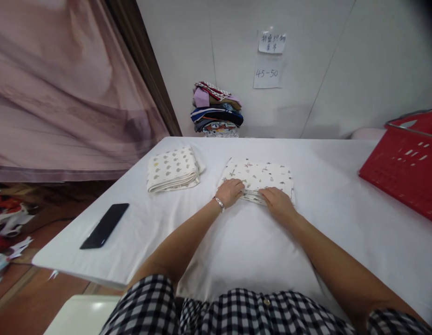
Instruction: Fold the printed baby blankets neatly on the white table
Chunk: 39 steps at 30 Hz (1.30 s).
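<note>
A folded patterned cloth lies before the person on the white table, its near edge pinched by the left hand and the right hand; uneven tugging could skew its layers.

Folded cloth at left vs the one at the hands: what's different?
Print: the left cloth repeats one grey motif in rows, with one yellow; the middle cloth has scattered mixed motifs.
Handling: the left cloth lies untouched; the middle cloth has the left hand and right hand at its near edge.
Shared: both off-white, folded in layers, on the white table.
</note>
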Available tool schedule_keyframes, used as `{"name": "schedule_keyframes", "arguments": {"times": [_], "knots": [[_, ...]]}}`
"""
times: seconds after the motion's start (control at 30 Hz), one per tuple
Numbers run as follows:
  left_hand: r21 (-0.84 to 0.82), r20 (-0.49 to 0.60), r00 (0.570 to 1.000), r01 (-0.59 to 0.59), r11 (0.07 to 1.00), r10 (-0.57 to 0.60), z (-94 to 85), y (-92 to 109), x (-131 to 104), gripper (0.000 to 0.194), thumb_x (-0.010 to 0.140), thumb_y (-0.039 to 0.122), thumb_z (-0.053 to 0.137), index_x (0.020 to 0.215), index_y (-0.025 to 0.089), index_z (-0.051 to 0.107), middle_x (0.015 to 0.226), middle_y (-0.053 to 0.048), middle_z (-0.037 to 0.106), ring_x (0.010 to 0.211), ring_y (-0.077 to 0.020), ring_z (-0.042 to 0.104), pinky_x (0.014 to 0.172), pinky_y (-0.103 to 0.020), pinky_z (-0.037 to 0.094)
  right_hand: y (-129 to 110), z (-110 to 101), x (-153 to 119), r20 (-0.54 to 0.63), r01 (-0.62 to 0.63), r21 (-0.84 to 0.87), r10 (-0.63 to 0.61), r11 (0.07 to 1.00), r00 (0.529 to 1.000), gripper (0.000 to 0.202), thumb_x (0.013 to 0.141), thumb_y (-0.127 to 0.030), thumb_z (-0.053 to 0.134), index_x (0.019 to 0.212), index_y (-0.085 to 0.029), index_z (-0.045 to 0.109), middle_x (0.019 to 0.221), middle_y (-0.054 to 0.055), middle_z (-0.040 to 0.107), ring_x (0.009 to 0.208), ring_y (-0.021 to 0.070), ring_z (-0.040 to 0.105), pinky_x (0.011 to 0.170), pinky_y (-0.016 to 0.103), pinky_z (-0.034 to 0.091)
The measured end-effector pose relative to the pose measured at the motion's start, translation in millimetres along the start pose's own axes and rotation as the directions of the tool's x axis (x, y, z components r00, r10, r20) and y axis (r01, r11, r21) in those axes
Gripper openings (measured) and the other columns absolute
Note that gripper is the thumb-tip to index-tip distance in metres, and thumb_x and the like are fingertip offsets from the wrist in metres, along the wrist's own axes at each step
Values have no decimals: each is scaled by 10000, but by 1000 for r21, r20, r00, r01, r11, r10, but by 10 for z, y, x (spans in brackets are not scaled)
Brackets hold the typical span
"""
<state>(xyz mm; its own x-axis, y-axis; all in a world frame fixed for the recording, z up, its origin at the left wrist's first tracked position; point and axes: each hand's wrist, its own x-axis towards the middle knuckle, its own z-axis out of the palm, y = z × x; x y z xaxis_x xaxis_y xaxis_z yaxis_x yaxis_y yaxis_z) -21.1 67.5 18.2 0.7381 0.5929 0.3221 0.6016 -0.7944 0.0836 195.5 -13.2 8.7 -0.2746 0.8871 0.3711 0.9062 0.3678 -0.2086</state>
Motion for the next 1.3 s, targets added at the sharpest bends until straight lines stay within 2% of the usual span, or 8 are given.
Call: {"name": "schedule_keyframes", "arguments": {"times": [0.23, 0.47, 0.73, 0.9, 1.03, 1.17, 1.3], "knots": [[16, 22, 1000, -12, 1000, 12, -10, 21, 31, 132, 855, 218, 516, 963, 193, 588, 1010, -70, 600, 945, -198, 537, 816, -338, 403, 8, 8, -21, -10, -2, 44, 3, 999, 1000, 323, 949, -242, 302, 1086, -192, 590, 974, 88, 643, 891, 224, 556, 762, 327, 408], [80, 28, 999, 17, 997, -20, 26, 72, -24, 173, 883, 186, 442, 915, 180, 612, 917, -70, 631, 902, -200, 557, 804, -345, 396, -22, -10, -12, 34, 13, 61, -15, 998, 999, 299, 943, -266, 324, 1025, -204, 604, 976, 80, 637, 899, 224, 550, 778, 336, 412], [21, -37, 997, 65, 998, -65, 97, 93, -95, 176, 882, 181, 448, 950, 197, 609, 955, -56, 640, 933, -193, 556, 821, -345, 401, 25, 7, -48, 29, 22, 113, -26, 993, 999, 274, 909, -238, 384, 1083, -204, 593, 1053, 78, 619, 941, 230, 534, 802, 354, 424], [-35, -172, 981, 85, 996, -90, 144, 160, -124, 225, 853, 162, 492, 1062, 190, 572, 1050, -67, 625, 994, -197, 540, 861, -352, 405, 42, 34, -56, -24, 11, 150, -7, 989, 1000, 278, 920, -243, 373, 1076, -205, 600, 1057, 75, 627, 969, 225, 540, 803, 344, 434], [-75, -246, 965, 72, 995, -89, 196, 243, -130, 182, 856, 181, 494, 1017, 190, 578, 1051, -68, 618, 1004, -197, 533, 864, -363, 411, 60, 55, -63, -44, 25, 139, -19, 990, 999, 261, 923, -243, 381, 1065, -216, 598, 1017, 62, 643, 936, 220, 553, 781, 343, 443], [-76, -247, 967, 51, 996, -68, 249, 264, -120, 195, 838, 194, 528, 1027, 182, 577, 1039, -69, 627, 990, -207, 544, 849, -376, 415, 82, 78, -66, -84, 57, 132, -46, 990, 995, 254, 920, -225, 384, 1065, -215, 592, 1004, 65, 645, 914, 221, 559, 763, 348, 447], [-79, -217, 973, 58, 995, -74, 272, 239, -126, 198, 849, 202, 518, 1034, 194, 584, 1025, -65, 638, 972, -205, 555, 860, -389, 410, 75, 57, -59, -41, 84, 118, -80, 989, 996, 239, 898, -209, 412, 1054, -204, 593, 1022, 74, 629, 922, 221, 550, 763, 345, 446]]}}
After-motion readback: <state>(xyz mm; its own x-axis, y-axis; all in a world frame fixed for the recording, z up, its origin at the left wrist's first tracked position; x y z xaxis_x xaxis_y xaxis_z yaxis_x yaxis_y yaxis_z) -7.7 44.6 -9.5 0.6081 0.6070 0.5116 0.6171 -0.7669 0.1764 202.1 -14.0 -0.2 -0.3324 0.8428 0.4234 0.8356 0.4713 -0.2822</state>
